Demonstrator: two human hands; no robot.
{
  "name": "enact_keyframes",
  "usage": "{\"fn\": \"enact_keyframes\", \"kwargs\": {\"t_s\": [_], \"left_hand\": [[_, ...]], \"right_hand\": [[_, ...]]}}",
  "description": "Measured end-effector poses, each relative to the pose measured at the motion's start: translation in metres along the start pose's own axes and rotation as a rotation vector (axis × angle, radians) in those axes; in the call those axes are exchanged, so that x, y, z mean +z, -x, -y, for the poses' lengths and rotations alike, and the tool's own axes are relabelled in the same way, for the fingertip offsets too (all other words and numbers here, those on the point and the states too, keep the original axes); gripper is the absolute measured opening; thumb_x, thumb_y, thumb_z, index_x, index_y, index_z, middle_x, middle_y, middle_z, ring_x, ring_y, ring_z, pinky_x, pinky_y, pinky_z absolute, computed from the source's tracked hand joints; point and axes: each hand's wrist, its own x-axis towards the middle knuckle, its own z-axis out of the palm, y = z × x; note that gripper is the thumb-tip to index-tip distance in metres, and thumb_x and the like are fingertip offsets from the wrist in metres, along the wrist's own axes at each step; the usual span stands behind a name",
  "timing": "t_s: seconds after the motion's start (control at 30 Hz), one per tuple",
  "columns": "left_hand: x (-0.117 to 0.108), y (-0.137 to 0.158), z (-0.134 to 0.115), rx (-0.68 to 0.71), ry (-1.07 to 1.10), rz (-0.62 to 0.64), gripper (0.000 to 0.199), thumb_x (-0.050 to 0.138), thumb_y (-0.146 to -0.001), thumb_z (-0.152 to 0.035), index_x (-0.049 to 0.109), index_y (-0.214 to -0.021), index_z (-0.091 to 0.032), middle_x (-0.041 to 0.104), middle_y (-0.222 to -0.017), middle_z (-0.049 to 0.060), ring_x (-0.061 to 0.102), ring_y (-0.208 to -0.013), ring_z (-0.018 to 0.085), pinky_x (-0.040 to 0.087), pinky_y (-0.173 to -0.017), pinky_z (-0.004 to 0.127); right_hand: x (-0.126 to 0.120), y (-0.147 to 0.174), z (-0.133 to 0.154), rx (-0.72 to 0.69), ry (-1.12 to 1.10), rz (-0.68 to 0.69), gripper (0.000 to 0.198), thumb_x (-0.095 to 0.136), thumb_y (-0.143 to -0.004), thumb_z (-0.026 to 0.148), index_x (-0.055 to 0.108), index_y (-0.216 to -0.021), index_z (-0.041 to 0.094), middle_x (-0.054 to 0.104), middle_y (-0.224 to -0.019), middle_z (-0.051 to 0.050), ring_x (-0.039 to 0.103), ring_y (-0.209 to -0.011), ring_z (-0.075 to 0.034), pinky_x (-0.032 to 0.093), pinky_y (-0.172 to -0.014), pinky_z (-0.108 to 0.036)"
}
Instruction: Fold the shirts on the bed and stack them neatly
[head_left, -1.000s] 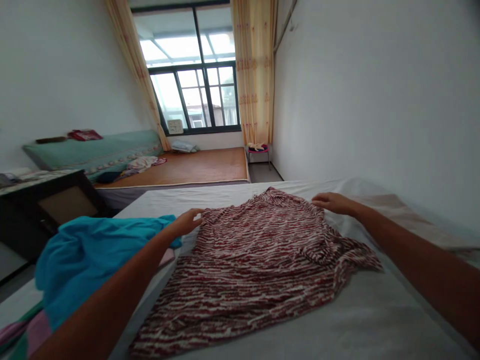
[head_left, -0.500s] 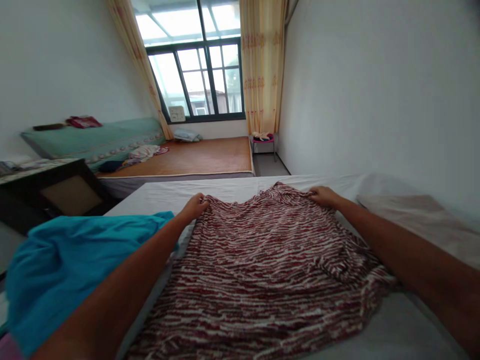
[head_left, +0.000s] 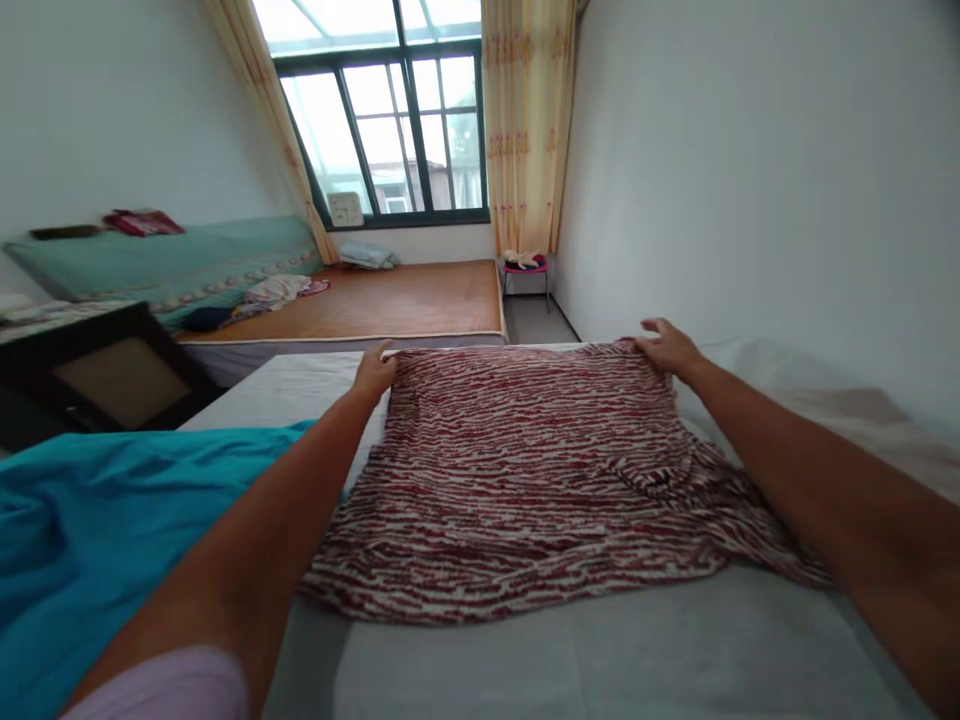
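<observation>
A shirt [head_left: 525,460] with a dark red and white streaked pattern is spread over the white bed sheet [head_left: 600,650] in front of me. Its far edge runs nearly straight between my hands, and a bunched part lies folded at the right. At the far left corner, my left hand [head_left: 375,370] is closed on the cloth. My right hand [head_left: 670,350] grips the far right corner, with one finger raised off the fabric. Beneath my left forearm lies a rumpled turquoise cloth [head_left: 150,510].
Beyond this bed stands another with a brown mat [head_left: 405,305], holding a crumpled cloth [head_left: 277,292] and a folded light blue one [head_left: 367,255]. A dark cabinet [head_left: 127,370] is at the left, a pink stool [head_left: 526,265] by the curtain, a beige cloth [head_left: 855,420] at right.
Both hands have moved slightly farther away with the shirt. Its far edge has straightened, its body lies flatter, and the near hem has drawn away from me, baring the sheet.
</observation>
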Motion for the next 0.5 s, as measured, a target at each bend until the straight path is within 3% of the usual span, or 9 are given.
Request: {"fn": "enact_keyframes", "kwargs": {"t_s": [0.1, 0.27, 0.37, 0.5], "left_hand": [[-0.009, 0.03, -0.015, 0.124, -0.048, 0.185, 0.042, 0.053, -0.072, -0.023, 0.068, -0.111, -0.015, 0.065, -0.117, 0.008, 0.059, -0.107, 0.023, 0.045, -0.096, 0.035], [-0.035, 0.119, -0.035, 0.445, -0.194, 0.766, 0.035, 0.047, -0.084, -0.031, 0.068, -0.111, -0.022, 0.068, -0.111, 0.002, 0.061, -0.104, 0.021, 0.045, -0.095, 0.031], [-0.046, 0.16, -0.038, 0.585, -0.376, 0.794, 0.038, 0.049, -0.087, -0.029, 0.061, -0.122, -0.028, 0.061, -0.124, 0.003, 0.056, -0.113, 0.022, 0.041, -0.099, 0.032], [-0.05, 0.178, -0.034, 0.568, -0.581, 0.621, 0.037, 0.046, -0.088, -0.025, 0.059, -0.123, -0.028, 0.062, -0.113, 0.007, 0.057, -0.106, 0.024, 0.043, -0.093, 0.036]], "right_hand": [[-0.02, 0.033, 0.015, -0.148, -0.043, 0.171, 0.038, 0.049, -0.083, 0.041, 0.064, -0.109, 0.017, 0.068, -0.108, -0.012, 0.062, -0.094, -0.026, 0.047, -0.084, -0.036], [-0.065, 0.111, 0.037, -0.409, -0.206, 0.772, 0.043, 0.048, -0.084, 0.056, 0.071, -0.094, 0.022, 0.071, -0.087, -0.004, 0.063, -0.081, -0.022, 0.047, -0.076, -0.032], [-0.083, 0.15, 0.04, -0.398, -0.212, 0.893, 0.04, 0.058, -0.078, 0.056, 0.071, -0.098, 0.025, 0.071, -0.095, -0.004, 0.063, -0.086, -0.023, 0.047, -0.077, -0.032], [-0.089, 0.179, 0.038, -0.42, -0.191, 0.87, 0.037, 0.067, -0.071, 0.049, 0.068, -0.099, 0.024, 0.069, -0.1, -0.005, 0.06, -0.092, -0.024, 0.046, -0.082, -0.033]]}}
